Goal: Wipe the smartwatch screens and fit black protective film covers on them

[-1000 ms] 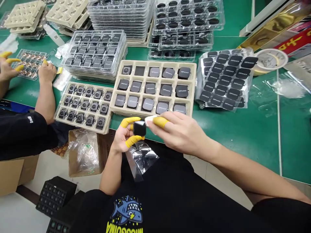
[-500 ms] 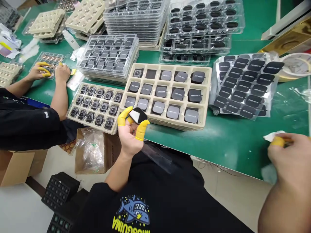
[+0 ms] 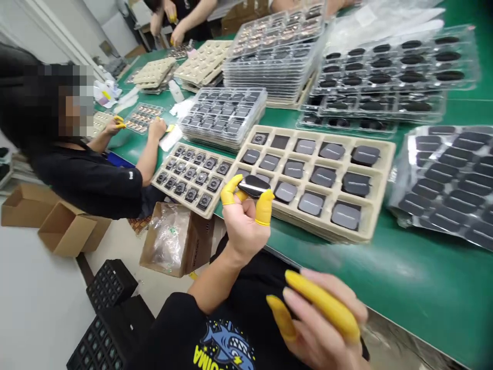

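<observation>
My left hand (image 3: 246, 226), with yellow finger cots, pinches a glossy black smartwatch body (image 3: 254, 186) by its edges, tilted above the near-left corner of a beige tray (image 3: 379, 177). Dark rounded-square pieces sit in that tray's compartments, and one watch body (image 3: 259, 139) shows its back in the far-left one. Lower down, in front of my shirt, my right hand (image 3: 323, 318) is slightly blurred, its cotted thumb and finger apart with nothing visible between them. To the left lies another beige tray (image 3: 211, 209) of watch bodies, backs up.
Stacked clear trays (image 3: 223, 115) and a taller stack (image 3: 265, 77) stand behind. At right lies a plastic sheet of black stickers (image 3: 447, 180). A co-worker (image 3: 88, 174) works at the left. An open carton (image 3: 200, 241) and black foam blocks (image 3: 111, 288) are below the table edge.
My view has swung left. My right hand has come in from the far right toward my body, and the white scrap it held no longer shows. The watch body stays in my left hand, tilted more edge-on.
</observation>
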The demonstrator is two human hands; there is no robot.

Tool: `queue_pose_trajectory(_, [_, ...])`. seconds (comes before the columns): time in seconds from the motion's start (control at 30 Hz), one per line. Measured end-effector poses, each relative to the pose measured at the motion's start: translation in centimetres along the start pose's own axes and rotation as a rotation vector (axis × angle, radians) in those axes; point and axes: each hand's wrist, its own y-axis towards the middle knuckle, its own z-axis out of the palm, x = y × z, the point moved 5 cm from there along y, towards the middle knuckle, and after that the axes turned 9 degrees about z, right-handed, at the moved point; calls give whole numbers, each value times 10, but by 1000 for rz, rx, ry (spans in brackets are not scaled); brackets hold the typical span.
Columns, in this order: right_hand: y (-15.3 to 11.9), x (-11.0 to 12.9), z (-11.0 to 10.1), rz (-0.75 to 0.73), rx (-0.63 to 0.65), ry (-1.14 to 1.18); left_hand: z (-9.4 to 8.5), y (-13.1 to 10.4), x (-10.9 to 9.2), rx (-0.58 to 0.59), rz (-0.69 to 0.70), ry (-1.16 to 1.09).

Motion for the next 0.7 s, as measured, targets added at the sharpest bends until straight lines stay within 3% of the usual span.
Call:
queue_pose_trajectory(0.1, [30,-2,21,17,-82,-33,-9,-3,-4,-28,-42,-19])
queue_pose_trajectory(0.17, [40,-11,27,54,-7,-46,-13,-5,-5,-30,-58,-15])
queue_pose_trajectory(0.27, [39,-26,32,50,131,-8,-12,-8,-5,15,-76,-12])
queue_pose_trajectory(0.37, [34,-33,36,51,192,40,-9,-10,-3,51,-90,-33])
queue_pose_trajectory(0.57, [42,-31,34,160,213,150,-10,-2,0,15,-108,-155])
queue_pose_trajectory(0.7, [48,-35,29,255,146,160,-16,4,8,-36,-58,-117])
